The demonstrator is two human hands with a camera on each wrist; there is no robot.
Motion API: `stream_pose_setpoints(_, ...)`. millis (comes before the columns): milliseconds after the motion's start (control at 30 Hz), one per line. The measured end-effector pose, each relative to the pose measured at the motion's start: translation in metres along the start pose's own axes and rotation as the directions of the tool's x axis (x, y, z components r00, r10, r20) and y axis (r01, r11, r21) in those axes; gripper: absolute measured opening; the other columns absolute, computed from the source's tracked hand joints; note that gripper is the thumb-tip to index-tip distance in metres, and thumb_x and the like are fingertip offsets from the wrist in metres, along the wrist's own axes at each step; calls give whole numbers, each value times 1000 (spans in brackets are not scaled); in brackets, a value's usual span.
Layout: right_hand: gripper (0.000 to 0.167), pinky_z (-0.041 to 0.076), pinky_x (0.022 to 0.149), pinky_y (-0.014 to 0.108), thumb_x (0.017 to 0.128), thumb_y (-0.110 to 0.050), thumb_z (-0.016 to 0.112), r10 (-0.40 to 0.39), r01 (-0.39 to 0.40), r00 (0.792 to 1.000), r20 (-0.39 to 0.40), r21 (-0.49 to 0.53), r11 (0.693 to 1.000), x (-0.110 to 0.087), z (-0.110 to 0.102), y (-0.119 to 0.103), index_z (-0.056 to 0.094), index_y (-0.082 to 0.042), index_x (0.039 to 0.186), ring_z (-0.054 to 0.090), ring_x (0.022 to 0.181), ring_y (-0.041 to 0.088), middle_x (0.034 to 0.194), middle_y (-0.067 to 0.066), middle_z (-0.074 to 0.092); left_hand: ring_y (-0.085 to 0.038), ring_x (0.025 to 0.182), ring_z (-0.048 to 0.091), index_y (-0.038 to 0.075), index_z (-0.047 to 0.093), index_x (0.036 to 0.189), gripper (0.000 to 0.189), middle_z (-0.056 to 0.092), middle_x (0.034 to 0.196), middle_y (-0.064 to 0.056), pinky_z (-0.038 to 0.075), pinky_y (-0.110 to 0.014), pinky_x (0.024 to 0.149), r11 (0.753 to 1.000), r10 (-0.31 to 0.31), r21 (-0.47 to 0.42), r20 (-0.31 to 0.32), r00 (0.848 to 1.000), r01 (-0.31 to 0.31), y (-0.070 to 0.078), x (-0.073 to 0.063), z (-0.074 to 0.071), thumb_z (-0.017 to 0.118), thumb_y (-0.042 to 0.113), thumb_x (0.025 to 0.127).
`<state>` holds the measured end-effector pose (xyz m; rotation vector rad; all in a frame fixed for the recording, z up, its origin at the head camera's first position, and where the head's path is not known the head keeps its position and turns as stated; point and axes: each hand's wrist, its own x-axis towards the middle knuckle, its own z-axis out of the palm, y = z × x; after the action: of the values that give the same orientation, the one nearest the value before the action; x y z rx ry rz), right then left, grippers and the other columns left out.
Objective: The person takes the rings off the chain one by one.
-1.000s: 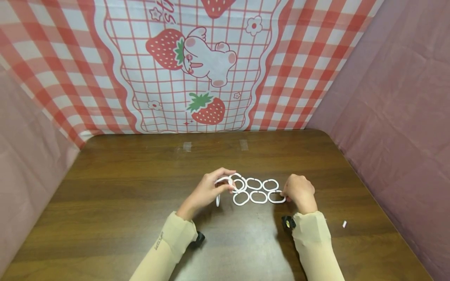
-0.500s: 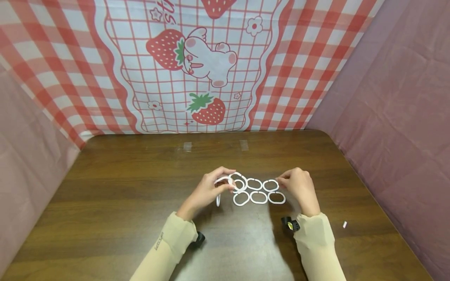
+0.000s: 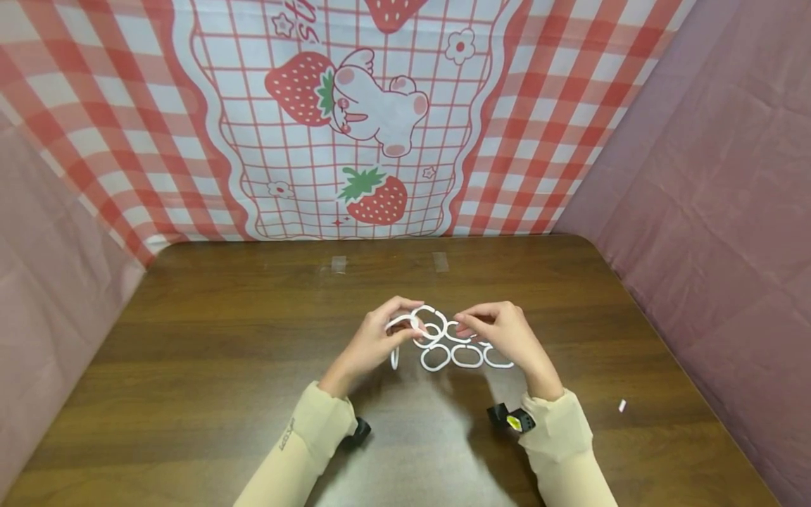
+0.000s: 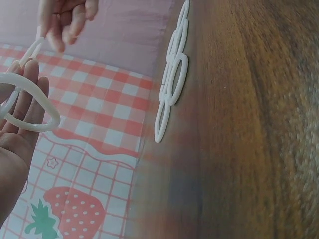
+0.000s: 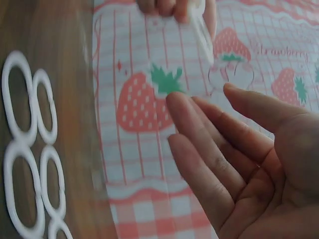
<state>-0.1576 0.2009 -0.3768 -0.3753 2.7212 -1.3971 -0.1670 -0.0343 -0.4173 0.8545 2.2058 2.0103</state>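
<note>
My left hand (image 3: 374,339) pinches a white oval plastic ring (image 3: 445,324), held a little above the table. Linked to it, another white ring hangs near the palm in the left wrist view. Right of this hand, several similar rings (image 3: 467,367) lie flat in two rows, each with a small gap in its loop. My right hand (image 3: 512,341) hovers above the far row, partly hiding it in the head view. In the right wrist view its fingers (image 5: 204,154) are loosely bent and apart, with nothing between them.
The rings lie on a brown wooden table (image 3: 253,422). A small white piece (image 3: 622,405) is on the right side. Two bits of clear tape (image 3: 440,262) are stuck near the back edge, where a strawberry-print cloth (image 3: 380,141) hangs. Pink cloth (image 3: 716,176) hangs at the sides.
My right hand has left the right end of the rings and moved left, up toward the held ring. The left hand stays nearly still, with its ring lifted slightly.
</note>
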Motion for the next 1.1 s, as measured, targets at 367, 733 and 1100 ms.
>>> stream_pose_setpoints(367, 20, 62, 61, 36, 91, -6, 65, 8, -22, 998, 60, 237, 971, -1, 18, -16, 66, 13, 96, 69, 66, 4, 80, 22, 73, -16, 88, 68, -5, 51, 127, 41, 68, 104, -29, 60, -27, 80, 996, -24, -88, 38, 999, 28, -3, 1, 1, 64, -5, 88)
stream_pose_setpoints(733, 21, 61, 58, 29, 90, -7, 66, 44, -26, 997, -59, 281, 959, -5, 9, -24, 65, 13, 98, 72, 68, 10, 86, 30, 71, -14, 91, 71, -16, 57, 116, 28, 64, 108, -36, 57, -48, 87, 985, -56, -159, 58, 997, 65, -2, 1, -2, 60, -4, 91)
stream_pose_setpoints(1100, 24, 61, 56, 30, 91, -9, 67, 42, -11, 992, -120, 249, 968, -6, 4, -23, 65, 13, 100, 70, 65, 3, 85, 26, 72, 3, 84, 65, -15, 62, 110, 24, 68, 103, -32, 56, -18, 82, 995, -57, -74, 42, 997, 60, -1, 1, -3, 56, 3, 96)
